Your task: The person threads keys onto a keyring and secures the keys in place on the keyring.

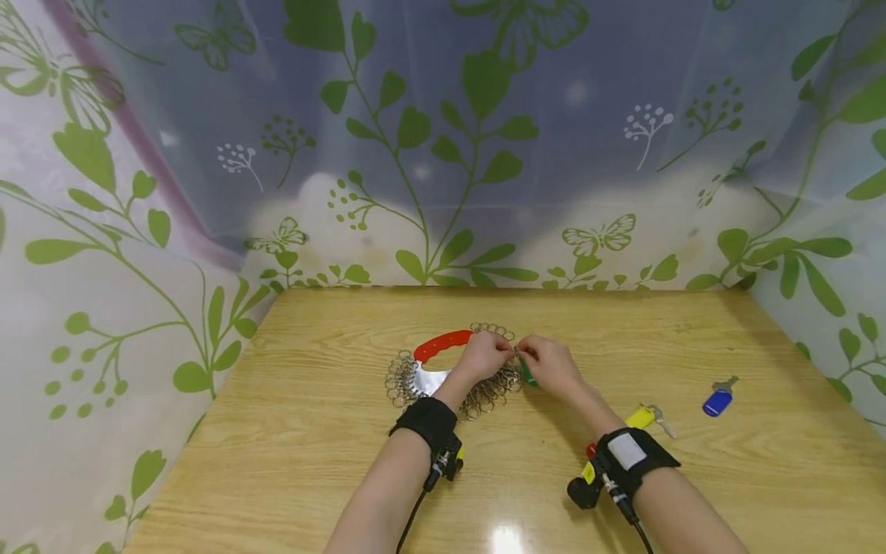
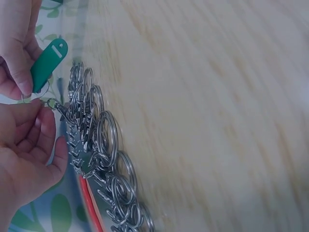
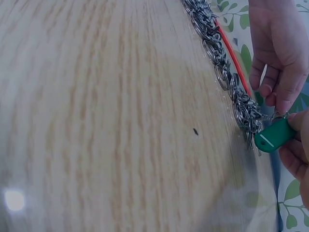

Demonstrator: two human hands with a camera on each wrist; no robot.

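Left wrist view, upper left: the right hand pinches the green tag; below, the left hand seems to pinch a metal clasp. Shallow fingertip holds could let either slip.

White glare on the table, hazier wrist views

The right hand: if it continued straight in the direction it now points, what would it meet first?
Probably the left hand, whose fingertips lie just ahead of the right hand in the head view; the depth between them is hard to judge.
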